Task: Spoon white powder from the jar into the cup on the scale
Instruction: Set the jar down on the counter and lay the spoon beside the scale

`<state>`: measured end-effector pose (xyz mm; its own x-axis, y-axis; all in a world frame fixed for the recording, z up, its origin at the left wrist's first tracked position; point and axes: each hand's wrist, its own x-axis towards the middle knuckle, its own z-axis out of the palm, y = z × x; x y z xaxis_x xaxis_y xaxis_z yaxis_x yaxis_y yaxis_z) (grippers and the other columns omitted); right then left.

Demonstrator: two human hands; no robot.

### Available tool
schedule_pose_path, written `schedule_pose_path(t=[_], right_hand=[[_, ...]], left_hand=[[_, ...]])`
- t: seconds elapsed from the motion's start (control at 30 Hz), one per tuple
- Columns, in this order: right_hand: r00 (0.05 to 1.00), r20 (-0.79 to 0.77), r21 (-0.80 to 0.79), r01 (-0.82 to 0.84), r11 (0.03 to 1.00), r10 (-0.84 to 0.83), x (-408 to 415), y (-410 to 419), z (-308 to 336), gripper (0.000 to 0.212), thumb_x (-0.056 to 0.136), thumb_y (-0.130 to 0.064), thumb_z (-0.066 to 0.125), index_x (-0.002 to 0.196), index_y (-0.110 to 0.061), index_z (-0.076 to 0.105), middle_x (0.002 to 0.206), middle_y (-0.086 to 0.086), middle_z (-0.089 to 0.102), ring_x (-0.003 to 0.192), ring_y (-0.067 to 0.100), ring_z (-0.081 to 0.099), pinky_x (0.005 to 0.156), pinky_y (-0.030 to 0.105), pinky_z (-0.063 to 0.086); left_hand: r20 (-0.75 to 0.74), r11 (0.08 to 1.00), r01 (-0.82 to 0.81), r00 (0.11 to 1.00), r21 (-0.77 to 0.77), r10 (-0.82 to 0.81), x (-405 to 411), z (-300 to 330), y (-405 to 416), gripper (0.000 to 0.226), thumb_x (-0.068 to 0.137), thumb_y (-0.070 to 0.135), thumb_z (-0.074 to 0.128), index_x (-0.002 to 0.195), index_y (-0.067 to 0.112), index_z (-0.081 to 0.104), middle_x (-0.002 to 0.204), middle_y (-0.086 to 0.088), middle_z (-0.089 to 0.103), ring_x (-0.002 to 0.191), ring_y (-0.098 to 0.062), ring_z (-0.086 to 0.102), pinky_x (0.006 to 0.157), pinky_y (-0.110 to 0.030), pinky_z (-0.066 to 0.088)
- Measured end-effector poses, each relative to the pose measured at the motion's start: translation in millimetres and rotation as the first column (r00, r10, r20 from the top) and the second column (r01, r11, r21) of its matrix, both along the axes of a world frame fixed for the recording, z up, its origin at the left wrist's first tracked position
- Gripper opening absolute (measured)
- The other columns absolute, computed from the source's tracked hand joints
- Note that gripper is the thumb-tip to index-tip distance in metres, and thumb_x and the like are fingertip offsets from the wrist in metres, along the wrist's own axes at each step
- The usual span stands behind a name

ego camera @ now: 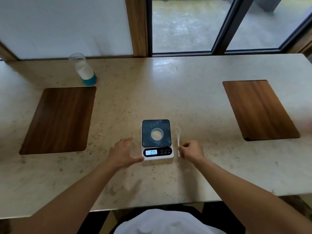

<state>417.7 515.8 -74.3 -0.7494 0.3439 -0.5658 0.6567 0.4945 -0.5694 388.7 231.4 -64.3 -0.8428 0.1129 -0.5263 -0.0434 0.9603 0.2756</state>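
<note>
Beside the scale (157, 140), on its right, your right hand (191, 150) has its grip pinched on the near end of the spoon (178, 137); fingers curled, thumb and forefinger closed on the handle tip. Spoon lies flat on the surface (185, 92), long axis running front-to-back, bowl end pointing away from you, roughly parallel w/ the scale's right edge. Your left hand (123, 153) is spread open, holding nothing, thumb touching the scale's near-left corner.

Cup (157, 134) sits mid-platform w/ some pale powder already in it; display looks like 035. Jar (83, 69) stands well apart, far left at the back of the surface, past the left wood mat (57, 120); can't tell if its top is open.

Risks, imo: that left thumb leaning on the scale could skew the reading or nudge it. A tip-only pinch on a thin spoon may let it roll or slip on lift. The long carry from jar to cup invites spills across the surface, and a loaded spoon clipping the light cup could tip it.
</note>
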Motion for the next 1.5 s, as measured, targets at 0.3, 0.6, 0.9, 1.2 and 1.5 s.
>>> schedule_pose_path(t=[0.3,0.6,0.9,1.2,1.5], right_hand=[[0.999,0.035,0.009,-0.037,0.999,0.037,2,-1,-3,0.033,0.089,-0.022,0.07,0.058,-0.012,0.074,0.062,0.006,0.073,0.067,0.022,0.072,0.075,0.039,0.061],[0.997,0.056,0.022,-0.053,0.998,0.052,4,3,-5,0.027,0.088,-0.023,0.074,0.063,-0.012,0.076,0.065,0.006,0.073,0.067,0.021,0.072,0.073,0.037,0.061],[0.997,0.072,0.013,-0.033,0.999,0.032,4,3,-6,0.024,0.086,-0.022,0.076,0.064,-0.011,0.076,0.064,0.006,0.074,0.067,0.021,0.073,0.073,0.039,0.062],[0.997,0.069,0.022,-0.02,1.0,0.019,4,5,-7,0.022,0.085,-0.021,0.077,0.065,-0.012,0.077,0.062,0.003,0.073,0.062,0.016,0.071,0.068,0.034,0.061],[0.999,0.037,0.03,-0.017,0.999,0.016,4,7,-8,0.023,0.085,-0.022,0.076,0.063,-0.014,0.076,0.062,0.002,0.073,0.061,0.015,0.071,0.063,0.03,0.058]], left_hand=[[0.001,1.0,0.006,1.0,0.006,-0.006,4,-8,-5,0.12,0.062,0.081,0.069,0.158,0.027,0.021,0.165,-0.002,0.03,0.149,-0.026,0.031,0.117,-0.055,0.033],[0.008,1.0,0.022,1.0,0.01,-0.022,6,-11,-7,0.118,0.065,0.078,0.07,0.159,0.027,0.021,0.165,-0.003,0.028,0.15,-0.027,0.029,0.117,-0.055,0.032],[0.01,1.0,0.0,1.0,0.014,0.0,8,-11,-8,0.117,0.065,0.079,0.07,0.158,0.026,0.021,0.165,-0.003,0.028,0.15,-0.027,0.028,0.118,-0.056,0.03],[0.018,0.999,-0.003,1.0,0.032,0.002,8,-11,-6,0.118,0.064,0.079,0.07,0.158,0.026,0.022,0.165,-0.003,0.03,0.149,-0.027,0.03,0.117,-0.054,0.031],[0.01,1.0,0.009,1.0,0.026,-0.01,9,-9,-7,0.121,0.062,0.077,0.075,0.158,0.026,0.022,0.164,-0.004,0.031,0.149,-0.027,0.032,0.116,-0.056,0.033]])
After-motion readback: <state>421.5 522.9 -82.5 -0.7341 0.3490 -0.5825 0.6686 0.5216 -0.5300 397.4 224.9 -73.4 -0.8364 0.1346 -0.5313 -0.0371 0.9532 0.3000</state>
